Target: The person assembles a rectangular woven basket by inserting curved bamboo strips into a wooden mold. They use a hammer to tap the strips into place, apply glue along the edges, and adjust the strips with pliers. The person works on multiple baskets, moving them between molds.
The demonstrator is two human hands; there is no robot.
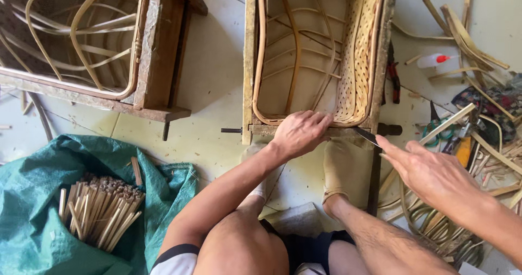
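Observation:
My left hand (pixel 300 133) rests palm down on the near rim of a rattan chair frame (pixel 260 63) clamped in a wooden jig (pixel 249 46). Woven cane mesh (pixel 359 57) runs up the frame's right side. My right hand (pixel 429 169) hovers just right of the jig's near corner, fingers together and pointing left, touching the handle end of a dark knife blade (pixel 367 136) that reaches toward the rim. Both my feet in pale socks (pixel 340 166) sit under the jig's near edge.
A second jig with a bent rattan frame (pixel 81 41) stands at the upper left. A green sack (pixel 32 209) holds a bundle of short sticks (pixel 103 212). Cane strips, red-handled pliers (pixel 392 76), a white bottle with red cap (pixel 435 60) and other tools litter the right floor.

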